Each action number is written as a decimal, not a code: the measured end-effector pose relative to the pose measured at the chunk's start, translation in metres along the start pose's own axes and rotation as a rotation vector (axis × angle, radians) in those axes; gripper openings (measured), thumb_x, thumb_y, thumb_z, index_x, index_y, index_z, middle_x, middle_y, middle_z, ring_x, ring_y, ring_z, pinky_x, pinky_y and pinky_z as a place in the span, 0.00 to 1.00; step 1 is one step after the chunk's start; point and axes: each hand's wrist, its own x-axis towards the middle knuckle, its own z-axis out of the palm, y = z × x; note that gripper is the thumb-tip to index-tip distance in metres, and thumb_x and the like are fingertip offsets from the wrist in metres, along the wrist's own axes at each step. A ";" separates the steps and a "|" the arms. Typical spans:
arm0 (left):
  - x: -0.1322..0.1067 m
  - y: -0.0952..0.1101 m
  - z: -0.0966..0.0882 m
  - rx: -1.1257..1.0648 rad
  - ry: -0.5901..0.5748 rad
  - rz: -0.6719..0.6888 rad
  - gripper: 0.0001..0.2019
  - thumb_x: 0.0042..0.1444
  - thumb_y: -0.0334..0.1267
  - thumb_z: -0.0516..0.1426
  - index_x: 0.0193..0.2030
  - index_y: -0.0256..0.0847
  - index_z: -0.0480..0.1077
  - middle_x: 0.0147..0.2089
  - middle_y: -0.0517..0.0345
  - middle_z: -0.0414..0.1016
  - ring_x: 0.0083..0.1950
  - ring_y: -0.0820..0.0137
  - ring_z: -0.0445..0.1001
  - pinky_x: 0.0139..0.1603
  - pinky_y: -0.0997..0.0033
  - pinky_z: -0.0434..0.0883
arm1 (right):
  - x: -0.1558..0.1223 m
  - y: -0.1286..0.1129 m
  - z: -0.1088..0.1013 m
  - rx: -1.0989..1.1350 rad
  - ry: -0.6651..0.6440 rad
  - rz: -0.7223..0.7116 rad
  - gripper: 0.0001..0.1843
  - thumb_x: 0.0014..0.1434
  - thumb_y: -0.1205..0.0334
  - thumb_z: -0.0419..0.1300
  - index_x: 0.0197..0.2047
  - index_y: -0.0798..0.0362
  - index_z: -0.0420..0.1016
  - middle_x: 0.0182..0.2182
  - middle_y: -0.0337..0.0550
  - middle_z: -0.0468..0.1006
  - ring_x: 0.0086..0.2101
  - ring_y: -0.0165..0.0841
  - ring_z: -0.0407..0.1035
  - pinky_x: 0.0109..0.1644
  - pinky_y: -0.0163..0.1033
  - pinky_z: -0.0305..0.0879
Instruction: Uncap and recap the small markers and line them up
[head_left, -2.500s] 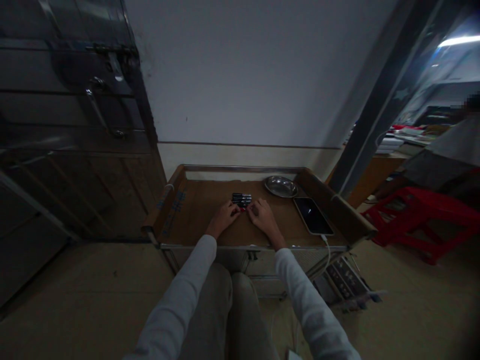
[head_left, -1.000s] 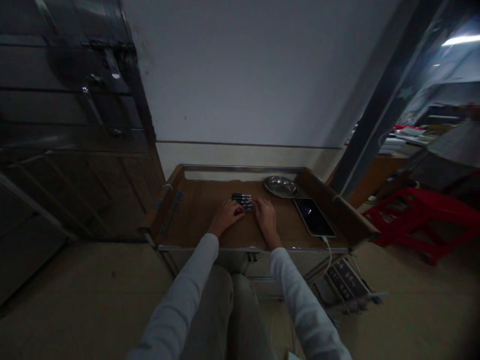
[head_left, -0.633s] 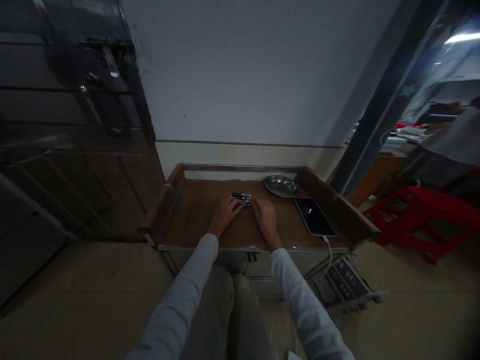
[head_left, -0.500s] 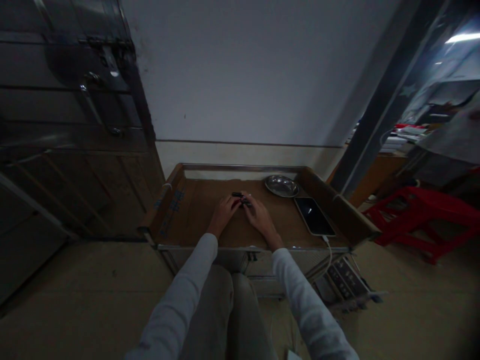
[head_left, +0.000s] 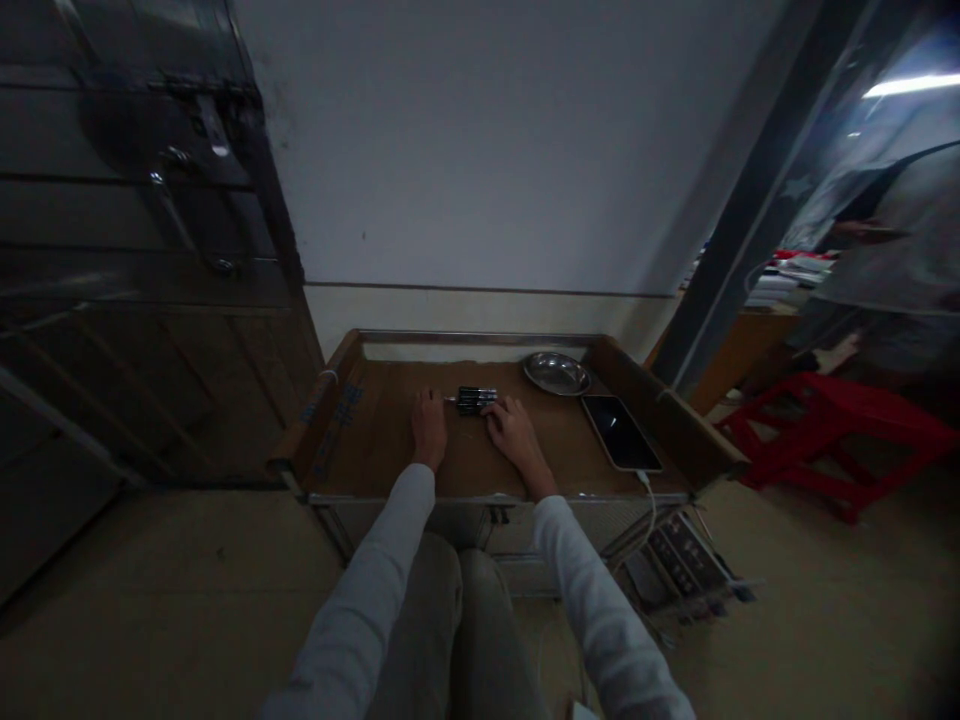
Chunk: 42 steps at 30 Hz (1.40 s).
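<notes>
A small row of dark pens or markers (head_left: 475, 399) lies on the brown top of a low tray table (head_left: 390, 440). My left hand (head_left: 429, 425) rests flat on the table just left of the pens, fingers stretched forward and holding nothing. My right hand (head_left: 508, 426) rests just right of the pens with its fingertips touching their near ends; the dim light hides whether it grips one.
A round metal dish (head_left: 556, 373) sits at the table's back right. A phone (head_left: 622, 432) with a charging cable lies at the right. A red plastic stool (head_left: 832, 430) and another person (head_left: 885, 260) are at the far right. A metal cabinet (head_left: 150, 250) stands left.
My left hand has drawn away from the pens to the left and now lies flat. The right hand has stayed at the pens. The person at the right has stepped closer into view.
</notes>
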 end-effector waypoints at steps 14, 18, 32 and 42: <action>-0.033 0.002 -0.035 -0.280 -0.412 0.345 0.06 0.56 0.32 0.53 0.39 0.40 0.69 0.43 0.54 0.67 0.45 0.69 0.70 0.51 0.65 0.67 | -0.002 0.002 0.002 -0.044 0.023 0.039 0.08 0.59 0.61 0.52 0.38 0.52 0.72 0.39 0.49 0.70 0.41 0.39 0.61 0.45 0.42 0.58; -0.022 0.008 -0.015 -0.264 -0.374 0.306 0.04 0.58 0.32 0.52 0.37 0.40 0.68 0.43 0.54 0.68 0.46 0.68 0.69 0.52 0.64 0.67 | -0.002 0.003 0.002 -0.022 0.042 0.054 0.11 0.61 0.60 0.49 0.38 0.52 0.72 0.37 0.49 0.70 0.40 0.39 0.62 0.45 0.42 0.58; -0.012 0.019 -0.009 -0.343 -0.311 0.367 0.06 0.60 0.32 0.50 0.40 0.41 0.68 0.44 0.56 0.68 0.49 0.68 0.69 0.53 0.64 0.66 | -0.001 -0.002 -0.007 0.285 0.045 0.007 0.10 0.61 0.66 0.49 0.41 0.51 0.71 0.40 0.46 0.74 0.41 0.35 0.67 0.46 0.40 0.63; -0.013 0.019 -0.005 -0.221 -0.246 0.395 0.11 0.59 0.32 0.50 0.48 0.40 0.65 0.49 0.51 0.70 0.52 0.64 0.67 0.55 0.59 0.63 | -0.001 0.004 0.000 0.210 0.074 0.087 0.12 0.62 0.64 0.49 0.42 0.53 0.73 0.39 0.47 0.73 0.40 0.34 0.68 0.45 0.38 0.63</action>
